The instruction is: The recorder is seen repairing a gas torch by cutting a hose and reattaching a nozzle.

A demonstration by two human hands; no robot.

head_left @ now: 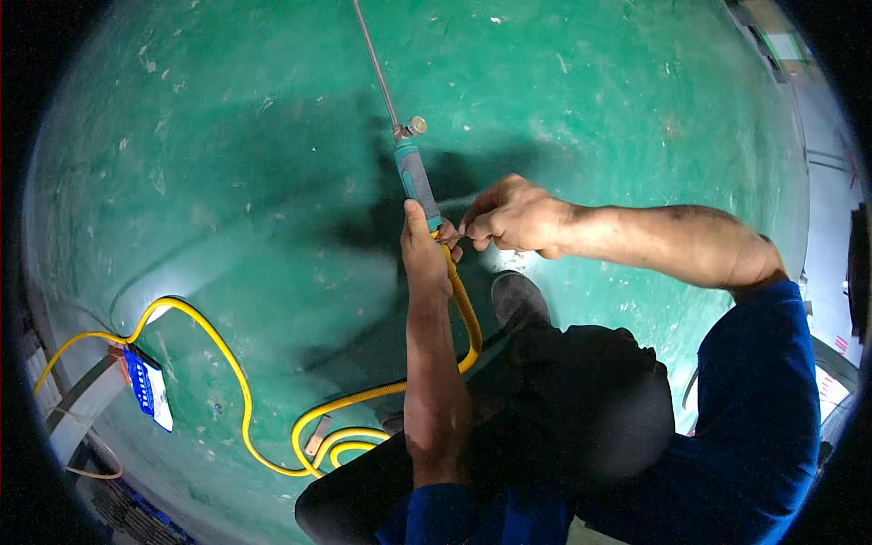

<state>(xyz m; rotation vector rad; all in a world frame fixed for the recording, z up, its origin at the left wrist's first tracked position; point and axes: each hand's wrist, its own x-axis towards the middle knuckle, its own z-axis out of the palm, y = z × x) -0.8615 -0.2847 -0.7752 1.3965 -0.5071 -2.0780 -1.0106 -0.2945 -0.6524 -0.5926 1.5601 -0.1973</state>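
A gas torch with a teal and grey handle (417,177) points away from me over the green floor. From the handle's far end runs a long thin metal tube (376,68), with a round valve knob (416,125) beside its base. My left hand (428,254) is closed around the near end of the handle, where a yellow hose (465,313) joins it. Just right of that joint, my right hand (522,218) pinches its fingertips together close to the left fingers. What it holds there is too small to make out.
The yellow hose drops past my knee, loops on the green floor (227,227) and runs off left. A small flat brownish piece (318,436) lies by the loops. A blue and white packet (148,386) lies at left. My dark shoe (518,300) is below the right hand.
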